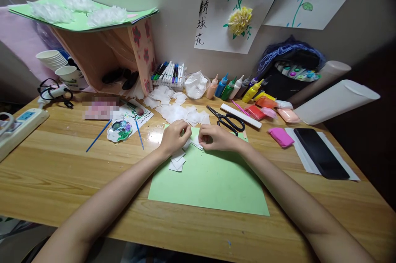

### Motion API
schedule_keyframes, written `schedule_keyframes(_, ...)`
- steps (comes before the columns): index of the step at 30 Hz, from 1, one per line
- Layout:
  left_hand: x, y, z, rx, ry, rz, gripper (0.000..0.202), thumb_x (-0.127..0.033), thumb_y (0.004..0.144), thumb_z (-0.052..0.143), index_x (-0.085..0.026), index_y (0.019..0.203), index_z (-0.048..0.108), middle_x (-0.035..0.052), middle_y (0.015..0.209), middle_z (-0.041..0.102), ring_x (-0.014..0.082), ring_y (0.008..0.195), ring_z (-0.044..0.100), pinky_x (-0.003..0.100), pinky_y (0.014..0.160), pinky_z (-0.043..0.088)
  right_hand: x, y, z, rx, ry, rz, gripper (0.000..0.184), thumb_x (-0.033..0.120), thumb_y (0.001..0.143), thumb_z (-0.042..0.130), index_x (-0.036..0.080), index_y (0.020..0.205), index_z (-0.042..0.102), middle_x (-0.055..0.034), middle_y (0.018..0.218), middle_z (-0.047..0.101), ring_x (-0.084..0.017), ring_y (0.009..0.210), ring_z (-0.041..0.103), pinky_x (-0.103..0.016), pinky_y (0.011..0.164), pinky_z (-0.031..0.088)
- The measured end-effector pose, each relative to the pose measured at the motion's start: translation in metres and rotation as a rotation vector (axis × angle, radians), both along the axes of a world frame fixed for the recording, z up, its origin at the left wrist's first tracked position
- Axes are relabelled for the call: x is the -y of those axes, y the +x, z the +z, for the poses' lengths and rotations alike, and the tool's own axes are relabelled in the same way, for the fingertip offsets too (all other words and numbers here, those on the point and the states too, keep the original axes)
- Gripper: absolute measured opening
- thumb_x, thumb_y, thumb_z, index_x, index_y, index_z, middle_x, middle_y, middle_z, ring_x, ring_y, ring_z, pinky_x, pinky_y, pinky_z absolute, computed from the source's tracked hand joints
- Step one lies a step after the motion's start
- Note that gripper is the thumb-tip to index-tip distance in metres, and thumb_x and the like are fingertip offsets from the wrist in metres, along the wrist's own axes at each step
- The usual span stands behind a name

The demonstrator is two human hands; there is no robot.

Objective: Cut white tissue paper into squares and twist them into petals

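A sheet of light green paper lies on the table under both of my hands. My left hand is over its far left part, with curled fingers pinched together; what they hold, if anything, is too small to make out. Just across from it, my right hand has thumb and finger closed at the edge of a small white paper piece. Several small white paper squares overlap on the green sheet below my left hand.
Behind my hands lie loose white paper pieces, black scissors and a white bar. Bottles of paint or glue stand near the wall. Left are a paint palette and brushes; right, a phone.
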State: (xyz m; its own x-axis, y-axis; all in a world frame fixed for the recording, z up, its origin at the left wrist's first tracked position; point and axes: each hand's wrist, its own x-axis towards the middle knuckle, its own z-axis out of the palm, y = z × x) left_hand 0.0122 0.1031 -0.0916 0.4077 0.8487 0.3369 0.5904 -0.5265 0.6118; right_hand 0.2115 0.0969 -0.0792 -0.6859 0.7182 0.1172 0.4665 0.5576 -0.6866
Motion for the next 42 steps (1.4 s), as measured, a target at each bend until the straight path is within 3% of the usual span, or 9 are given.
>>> schedule_keyframes(4, 0.0, 0.0, -0.001, -0.003, -0.017, 0.016, 0.024, -0.021, 0.086, 0.043, -0.018, 0.066, 0.054, 0.0002, 0.069, 0.055, 0.0135, 0.068, 0.05, 0.025, 0.064, 0.035, -0.003, -0.003, -0.008, -0.021, 0.035, -0.118, 0.009, 0.008, 0.069, 0.055, 0.016, 0.069, 0.06, -0.0003, 0.071, 0.054, -0.01, 0.059, 0.049, -0.023, 0.056, 0.039)
schedule_keyframes(7, -0.001, -0.001, -0.001, -0.019, -0.045, 0.021, 0.027, -0.025, 0.087, 0.042, -0.017, 0.066, 0.055, 0.0003, 0.068, 0.056, 0.0136, 0.067, 0.05, 0.025, 0.063, 0.034, -0.005, -0.006, -0.013, -0.155, -0.089, -0.243, 0.001, 0.015, 0.072, 0.058, 0.015, 0.072, 0.059, -0.0007, 0.071, 0.055, -0.01, 0.06, 0.05, -0.024, 0.056, 0.041)
schedule_keyframes(11, -0.001, -0.003, -0.001, -0.017, -0.127, -0.113, 0.039, -0.034, 0.092, 0.033, -0.017, 0.069, 0.06, 0.0004, 0.069, 0.059, 0.0136, 0.069, 0.053, 0.025, 0.063, 0.034, -0.001, -0.015, -0.018, -0.413, -0.237, -0.39, 0.013, 0.028, 0.077, 0.06, 0.015, 0.076, 0.056, -0.0013, 0.072, 0.055, -0.01, 0.06, 0.05, -0.024, 0.055, 0.041)
schedule_keyframes(15, 0.0, -0.003, -0.001, -0.062, -0.141, -0.162, 0.038, -0.039, 0.09, 0.037, -0.016, 0.065, 0.055, -0.0008, 0.062, 0.054, 0.0122, 0.059, 0.047, 0.024, 0.057, 0.03, 0.006, -0.023, -0.023, -0.463, -0.163, -0.427, 0.014, 0.029, 0.077, 0.062, 0.016, 0.075, 0.057, -0.0019, 0.075, 0.055, -0.01, 0.062, 0.049, -0.025, 0.057, 0.041)
schedule_keyframes(20, 0.0, -0.001, 0.0, -0.064, -0.148, -0.112, 0.023, -0.023, 0.083, 0.04, -0.017, 0.066, 0.055, -0.0013, 0.063, 0.056, 0.0117, 0.06, 0.047, 0.023, 0.057, 0.03, 0.005, -0.024, -0.03, -0.482, -0.185, -0.48, 0.014, 0.029, 0.078, 0.061, 0.016, 0.076, 0.058, -0.0025, 0.075, 0.056, -0.012, 0.065, 0.051, -0.026, 0.059, 0.041)
schedule_keyframes(26, 0.002, 0.001, 0.002, -0.084, -0.15, -0.082, 0.027, -0.039, 0.084, 0.045, -0.017, 0.07, 0.053, -0.0018, 0.064, 0.056, 0.0115, 0.058, 0.047, 0.023, 0.055, 0.029, 0.006, -0.022, -0.03, -0.464, -0.123, -0.506, 0.014, 0.029, 0.078, 0.062, 0.016, 0.075, 0.058, -0.0022, 0.075, 0.055, -0.012, 0.064, 0.049, -0.026, 0.059, 0.04)
schedule_keyframes(30, 0.004, 0.003, 0.0, -0.151, -0.105, -0.046, 0.025, -0.03, 0.085, 0.042, -0.018, 0.065, 0.05, -0.0021, 0.058, 0.052, 0.0114, 0.053, 0.043, 0.024, 0.052, 0.024, 0.008, -0.022, -0.029, -0.449, -0.101, -0.485, 0.012, 0.028, 0.079, 0.061, 0.016, 0.075, 0.058, -0.0025, 0.076, 0.055, -0.012, 0.066, 0.049, -0.026, 0.06, 0.039)
schedule_keyframes(37, 0.001, -0.002, -0.004, -0.073, -0.073, 0.008, 0.024, -0.023, 0.078, 0.037, -0.018, 0.055, 0.037, -0.0015, 0.053, 0.044, 0.012, 0.053, 0.039, 0.025, 0.054, 0.026, -0.003, -0.015, -0.031, -0.705, -0.387, -0.61, 0.02, 0.034, 0.073, 0.066, 0.016, 0.073, 0.058, 0.0023, 0.063, 0.05, -0.008, 0.052, 0.04, -0.024, 0.051, 0.032)
schedule_keyframes(42, 0.002, -0.003, -0.001, -0.123, 0.001, -0.206, 0.02, -0.022, 0.072, 0.043, -0.018, 0.053, 0.039, -0.0005, 0.056, 0.046, 0.0126, 0.055, 0.043, 0.026, 0.055, 0.03, -0.004, -0.015, -0.027, -0.956, -0.765, -0.484, 0.022, 0.034, 0.069, 0.07, 0.015, 0.068, 0.059, 0.0037, 0.059, 0.045, -0.006, 0.051, 0.037, -0.021, 0.048, 0.029)
